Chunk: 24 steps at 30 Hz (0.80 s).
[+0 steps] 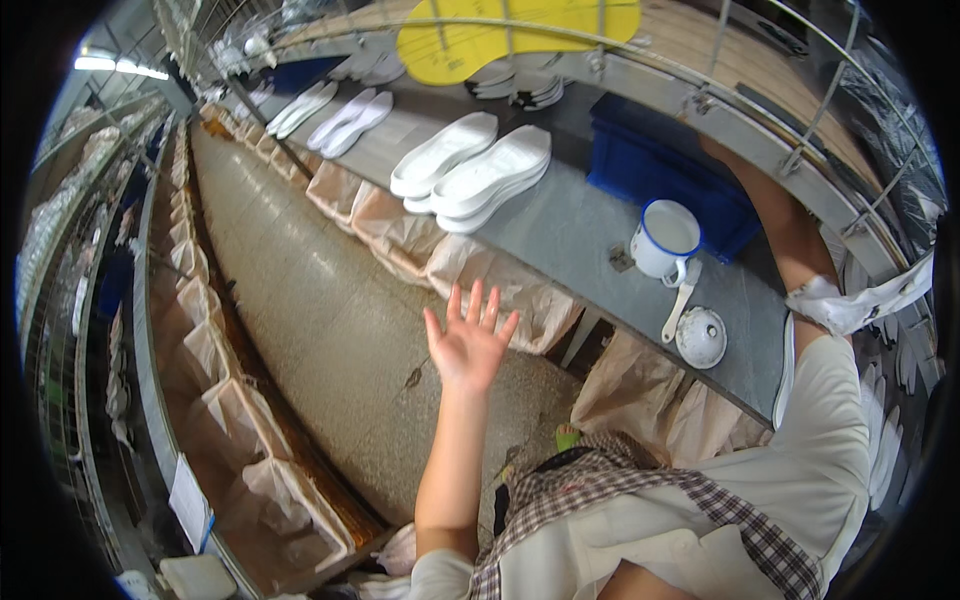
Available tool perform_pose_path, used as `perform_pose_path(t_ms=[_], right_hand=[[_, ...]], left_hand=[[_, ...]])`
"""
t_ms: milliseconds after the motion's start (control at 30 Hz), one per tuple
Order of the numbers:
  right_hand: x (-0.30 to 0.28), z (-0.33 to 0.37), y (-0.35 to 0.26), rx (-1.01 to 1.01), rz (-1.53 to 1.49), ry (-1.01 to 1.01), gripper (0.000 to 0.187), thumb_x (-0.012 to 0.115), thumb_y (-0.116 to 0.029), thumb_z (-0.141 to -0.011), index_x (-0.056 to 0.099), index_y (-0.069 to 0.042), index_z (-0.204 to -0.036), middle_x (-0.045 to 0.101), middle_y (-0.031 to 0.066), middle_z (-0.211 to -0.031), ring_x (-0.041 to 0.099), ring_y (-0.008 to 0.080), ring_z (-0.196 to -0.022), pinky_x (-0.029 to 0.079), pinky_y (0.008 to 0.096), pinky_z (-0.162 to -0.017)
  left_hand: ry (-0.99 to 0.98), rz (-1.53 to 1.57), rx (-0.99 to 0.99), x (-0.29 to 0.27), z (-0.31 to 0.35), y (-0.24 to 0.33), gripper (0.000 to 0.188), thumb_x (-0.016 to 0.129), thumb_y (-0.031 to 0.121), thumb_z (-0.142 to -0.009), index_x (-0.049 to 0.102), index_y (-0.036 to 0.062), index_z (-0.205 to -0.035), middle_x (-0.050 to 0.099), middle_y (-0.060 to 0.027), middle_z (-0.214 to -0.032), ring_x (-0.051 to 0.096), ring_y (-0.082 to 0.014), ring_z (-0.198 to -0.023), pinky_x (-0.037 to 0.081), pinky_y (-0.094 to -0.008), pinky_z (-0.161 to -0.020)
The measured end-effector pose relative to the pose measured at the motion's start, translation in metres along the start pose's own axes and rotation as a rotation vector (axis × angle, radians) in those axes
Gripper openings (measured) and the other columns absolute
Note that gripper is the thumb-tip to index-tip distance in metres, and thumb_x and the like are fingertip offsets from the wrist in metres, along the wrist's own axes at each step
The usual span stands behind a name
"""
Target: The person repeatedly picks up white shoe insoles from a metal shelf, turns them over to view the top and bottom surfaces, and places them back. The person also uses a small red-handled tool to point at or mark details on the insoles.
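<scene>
My left hand is raised over the aisle, palm up with its fingers spread, and holds nothing. From the right, my right forearm reaches up past a blue plastic bin; the hand itself is hidden behind the metal shelf rail. On the grey bench near that arm stands a white enamel mug with a blue rim. A white-handled brush and a round enamel lid lie beside it. Further left are stacked white shoe soles.
Pairs of thinner soles line the bench's far end. A yellow sole-shaped sheet sits behind the wire rack above. Cloth-lined bins hang along the bench edge. Across the tiled aisle runs another row of lined bins.
</scene>
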State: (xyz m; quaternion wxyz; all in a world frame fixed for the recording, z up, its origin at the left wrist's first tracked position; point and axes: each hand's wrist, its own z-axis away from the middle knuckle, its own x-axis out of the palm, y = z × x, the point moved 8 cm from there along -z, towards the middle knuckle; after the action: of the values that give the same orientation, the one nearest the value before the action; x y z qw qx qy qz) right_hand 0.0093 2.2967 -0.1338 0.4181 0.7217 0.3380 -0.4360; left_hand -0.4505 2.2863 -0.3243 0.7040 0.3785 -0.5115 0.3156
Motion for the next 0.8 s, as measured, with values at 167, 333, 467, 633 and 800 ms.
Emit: perform_pose_path(t_ms=[167, 333, 467, 633, 800], right_hand=[[-0.083, 0.106, -0.256, -0.747, -0.687, 0.393, 0.02, 0.059, -0.016, -0.077, 0.066, -0.004, -0.092, 0.064, 0.0156, -0.082, 0.063, 0.0307, -0.077, 0.051, 0.0398, -0.073], [-0.064, 0.264, -0.483, -0.998, -0.922, -0.185, 0.057, 0.044, -0.042, -0.092, 0.035, -0.013, -0.14, 0.019, 0.0174, -0.149, 0.014, 0.0266, -0.14, 0.008, 0.0648, -0.104], [-0.011, 0.249, -0.557, -0.963, -0.853, -0.41, 0.045, 0.05, -0.041, -0.089, 0.05, -0.019, -0.128, 0.026, 0.01, -0.148, 0.018, 0.0294, -0.138, 0.013, 0.0606, -0.105], [0.036, 0.256, -0.583, -0.671, -0.784, -0.41, 0.044, 0.058, -0.022, -0.079, 0.052, -0.014, -0.122, 0.048, 0.0103, -0.127, 0.044, 0.0284, -0.12, 0.032, 0.0563, -0.097], [0.042, 0.322, -0.558, -0.712, -0.709, -0.231, 0.026, 0.061, -0.019, -0.076, 0.055, -0.006, -0.098, 0.058, 0.0112, -0.097, 0.055, 0.0299, -0.096, 0.046, 0.043, -0.079]], left_hand=[[-0.105, 0.067, 0.053, 0.007, -0.004, 0.009, 0.065, 0.024, 0.061, -0.091, 0.023, 0.018, -0.14, 0.031, -0.0088, -0.143, 0.033, -0.0295, -0.13, 0.025, -0.0585, -0.103], [-0.159, 0.249, 0.13, -0.032, 0.028, 0.056, 0.078, 0.033, 0.064, -0.087, 0.026, 0.0079, -0.139, 0.03, -0.0155, -0.144, 0.031, -0.031, -0.131, 0.026, -0.0503, -0.105], [-0.046, 0.244, 0.179, -0.077, 0.104, 0.152, 0.076, 0.04, 0.059, -0.087, 0.029, 0.004, -0.138, 0.032, -0.0139, -0.144, 0.031, -0.03, -0.131, 0.023, -0.0483, -0.107], [0.002, -0.412, 0.499, -0.116, 0.192, 0.305, 0.066, 0.049, 0.056, -0.086, 0.043, 0.0065, -0.129, 0.046, -0.0069, -0.134, 0.035, -0.0244, -0.128, 0.023, -0.0503, -0.106], [1.147, -2.408, -0.828, -0.286, 0.27, 0.382, 0.051, 0.047, 0.04, -0.091, 0.038, 0.0168, -0.136, 0.028, -0.0133, -0.146, 0.027, -0.0256, -0.134, 0.025, -0.0558, -0.102]])
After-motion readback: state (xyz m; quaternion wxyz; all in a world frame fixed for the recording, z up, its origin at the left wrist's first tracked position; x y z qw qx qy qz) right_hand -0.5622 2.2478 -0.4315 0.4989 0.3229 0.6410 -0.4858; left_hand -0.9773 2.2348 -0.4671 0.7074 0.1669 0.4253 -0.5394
